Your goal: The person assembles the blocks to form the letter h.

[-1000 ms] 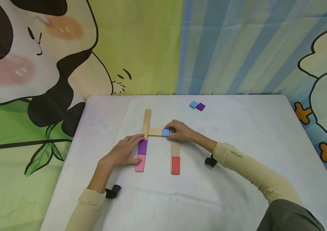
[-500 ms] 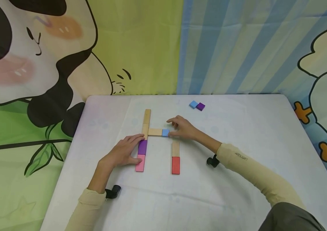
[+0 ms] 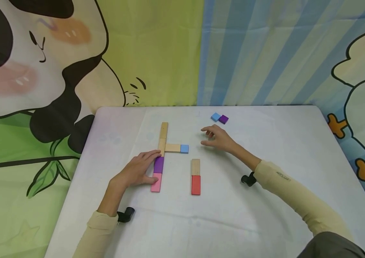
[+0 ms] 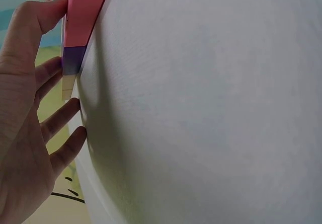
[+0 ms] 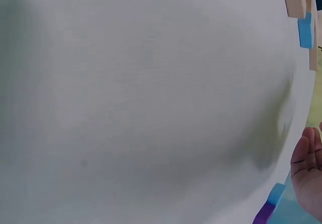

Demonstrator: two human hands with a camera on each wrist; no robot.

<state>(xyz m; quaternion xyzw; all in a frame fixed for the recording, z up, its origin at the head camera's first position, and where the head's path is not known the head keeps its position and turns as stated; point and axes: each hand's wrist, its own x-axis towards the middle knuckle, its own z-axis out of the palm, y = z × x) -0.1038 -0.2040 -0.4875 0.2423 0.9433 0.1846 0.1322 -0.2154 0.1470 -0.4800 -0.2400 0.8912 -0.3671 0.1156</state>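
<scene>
My left hand point(image 3: 136, 169) rests along a straight row of blocks, its thumb on the pink block point(image 3: 155, 187) and its fingertips by the purple block point(image 3: 158, 165). Two plain wooden blocks point(image 3: 163, 130) continue that row away from me. Sideways from the row lies another wooden block point(image 3: 173, 148), with a small blue block point(image 3: 184, 149) touching its end. My right hand point(image 3: 220, 139) hovers to the right of the blue block, fingers loosely bent and holding nothing. Nearer me, a wooden block point(image 3: 196, 167) and a red block point(image 3: 196, 185) lie end to end, apart from the others.
A loose blue block point(image 3: 215, 116) and purple block point(image 3: 223, 119) touch near the back edge of the white table point(image 3: 266, 136). Behind the table hangs a printed cloth point(image 3: 156, 53) with cartoon animals. Each wrist carries a small black camera point(image 3: 249, 179).
My right hand has let go of the small blue block beside the sideways wooden one and moved off to the right and slightly back. My left hand stays where it was.
</scene>
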